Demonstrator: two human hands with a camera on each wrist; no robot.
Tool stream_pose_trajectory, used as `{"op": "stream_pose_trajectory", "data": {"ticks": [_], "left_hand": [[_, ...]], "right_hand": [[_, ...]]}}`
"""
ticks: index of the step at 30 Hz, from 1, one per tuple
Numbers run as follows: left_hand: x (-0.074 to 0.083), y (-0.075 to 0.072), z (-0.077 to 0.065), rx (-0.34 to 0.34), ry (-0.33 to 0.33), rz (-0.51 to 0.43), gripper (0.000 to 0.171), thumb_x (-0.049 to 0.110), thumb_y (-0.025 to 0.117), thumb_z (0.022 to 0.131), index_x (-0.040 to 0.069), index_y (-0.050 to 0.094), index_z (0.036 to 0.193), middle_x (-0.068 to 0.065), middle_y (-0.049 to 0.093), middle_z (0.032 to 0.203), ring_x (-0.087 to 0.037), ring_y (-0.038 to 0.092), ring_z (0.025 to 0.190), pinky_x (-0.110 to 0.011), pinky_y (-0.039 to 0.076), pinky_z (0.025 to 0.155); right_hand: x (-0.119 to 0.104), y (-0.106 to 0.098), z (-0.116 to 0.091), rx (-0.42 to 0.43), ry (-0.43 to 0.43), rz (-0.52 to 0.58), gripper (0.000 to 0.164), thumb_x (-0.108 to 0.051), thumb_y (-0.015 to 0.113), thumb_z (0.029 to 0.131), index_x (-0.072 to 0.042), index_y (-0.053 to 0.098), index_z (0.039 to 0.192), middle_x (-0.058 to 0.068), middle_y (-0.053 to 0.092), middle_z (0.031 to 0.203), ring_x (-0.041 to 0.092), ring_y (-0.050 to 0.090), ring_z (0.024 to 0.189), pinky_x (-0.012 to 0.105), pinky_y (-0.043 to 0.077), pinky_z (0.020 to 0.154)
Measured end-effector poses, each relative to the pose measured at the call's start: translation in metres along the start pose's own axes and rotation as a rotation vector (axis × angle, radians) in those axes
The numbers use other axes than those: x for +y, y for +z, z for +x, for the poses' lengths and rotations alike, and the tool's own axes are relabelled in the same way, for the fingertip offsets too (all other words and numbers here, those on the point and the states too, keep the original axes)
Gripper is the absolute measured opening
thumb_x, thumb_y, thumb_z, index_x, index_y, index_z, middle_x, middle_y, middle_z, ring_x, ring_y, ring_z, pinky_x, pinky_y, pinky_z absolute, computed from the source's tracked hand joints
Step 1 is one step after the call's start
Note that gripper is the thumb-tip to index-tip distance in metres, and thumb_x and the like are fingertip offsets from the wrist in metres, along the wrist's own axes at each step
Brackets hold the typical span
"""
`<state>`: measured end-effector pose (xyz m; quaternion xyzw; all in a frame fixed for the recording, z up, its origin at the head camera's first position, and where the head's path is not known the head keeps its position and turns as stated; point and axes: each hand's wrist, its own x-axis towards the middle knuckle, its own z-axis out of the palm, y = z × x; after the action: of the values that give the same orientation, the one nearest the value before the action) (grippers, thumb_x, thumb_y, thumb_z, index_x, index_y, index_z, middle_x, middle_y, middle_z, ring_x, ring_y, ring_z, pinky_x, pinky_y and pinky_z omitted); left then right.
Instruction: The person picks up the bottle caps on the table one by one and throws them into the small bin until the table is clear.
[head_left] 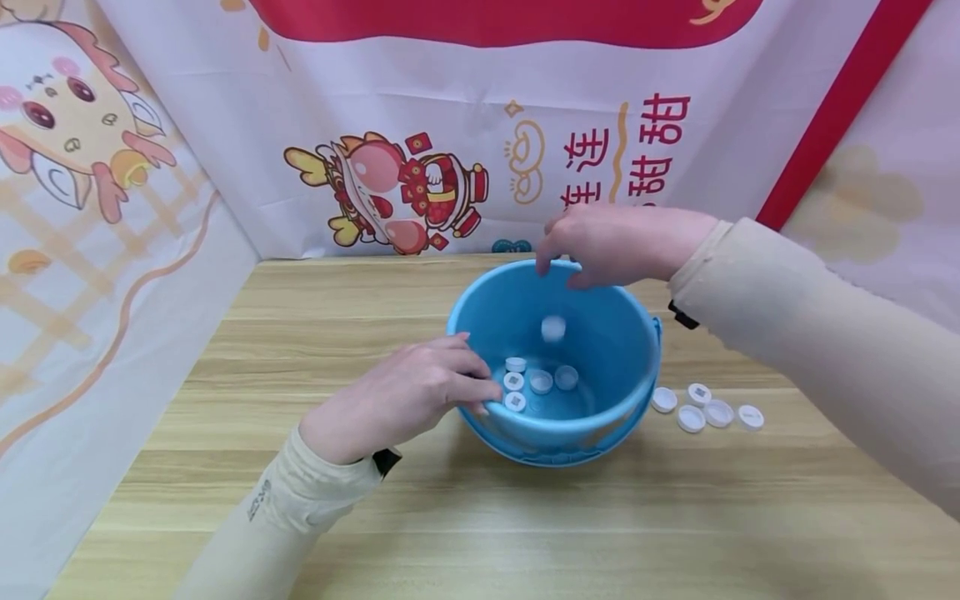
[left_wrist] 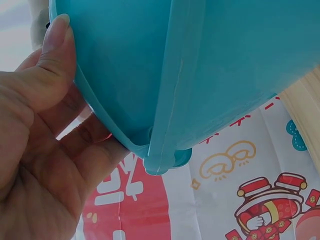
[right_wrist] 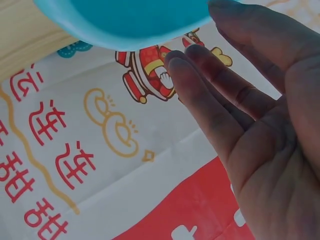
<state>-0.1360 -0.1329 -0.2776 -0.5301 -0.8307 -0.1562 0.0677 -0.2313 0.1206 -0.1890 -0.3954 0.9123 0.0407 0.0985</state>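
A blue bucket stands upright on the table, its handle hanging down around the near side. My left hand grips the rim at the near left; in the left wrist view the thumb lies against the outer wall. Over the far rim hovers my right hand, its fingers loosely spread with nothing between them. Below it a blurred white bottle cap is in the air inside the bucket. Several more white caps lie on the bucket's bottom, some turned hollow side up.
Right of the bucket, several white caps lie in a loose group on the wooden table. A printed cloth hangs behind the table, and another printed cloth stands along the left side.
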Motion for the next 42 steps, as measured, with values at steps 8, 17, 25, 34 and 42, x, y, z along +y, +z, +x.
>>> {"op": "stream_pose_trajectory", "data": {"ticks": [8,17,25,34,42], "left_hand": [[0.001,-0.001,-0.001,0.013,0.008,0.006,0.035,0.004,0.080,0.081,0.013,0.076,0.115,-0.002,0.073,0.104,-0.017,0.067,0.105,-0.043,0.040,0.105],[0.001,0.000,-0.001,0.028,0.023,0.021,0.035,0.002,0.080,0.080,0.012,0.076,0.113,-0.003,0.072,0.103,-0.018,0.067,0.104,-0.043,0.040,0.105],[0.000,0.000,-0.001,0.026,0.024,0.028,0.035,0.001,0.081,0.079,0.012,0.077,0.113,-0.002,0.072,0.103,-0.018,0.066,0.105,-0.043,0.041,0.105],[0.001,-0.001,-0.002,0.027,0.020,0.036,0.035,0.001,0.081,0.079,0.012,0.077,0.112,-0.002,0.072,0.102,-0.018,0.066,0.105,-0.044,0.041,0.105],[0.001,0.000,-0.001,0.023,0.020,0.032,0.035,0.002,0.081,0.079,0.012,0.077,0.113,-0.003,0.072,0.103,-0.018,0.066,0.105,-0.043,0.041,0.105]], "right_hand": [[0.007,-0.007,-0.008,0.023,0.003,-0.002,0.038,-0.018,0.083,0.082,-0.016,0.072,0.119,0.007,0.069,0.113,0.026,0.066,0.101,0.043,0.058,0.084],[0.034,-0.005,-0.040,0.115,0.066,0.055,0.038,-0.016,0.084,0.081,-0.014,0.072,0.118,0.007,0.070,0.110,0.025,0.067,0.094,0.044,0.058,0.083],[0.075,0.032,-0.083,0.152,0.212,0.150,0.042,-0.013,0.087,0.077,-0.015,0.073,0.117,0.005,0.070,0.105,0.021,0.066,0.087,0.039,0.060,0.075],[0.101,0.112,-0.108,0.125,0.196,0.206,0.033,-0.007,0.085,0.078,-0.014,0.074,0.108,-0.003,0.068,0.091,0.012,0.062,0.078,0.031,0.058,0.068],[0.098,0.176,-0.108,0.035,0.171,0.316,0.029,-0.006,0.082,0.080,-0.010,0.074,0.108,0.001,0.070,0.097,0.015,0.064,0.083,0.037,0.058,0.072]]}}
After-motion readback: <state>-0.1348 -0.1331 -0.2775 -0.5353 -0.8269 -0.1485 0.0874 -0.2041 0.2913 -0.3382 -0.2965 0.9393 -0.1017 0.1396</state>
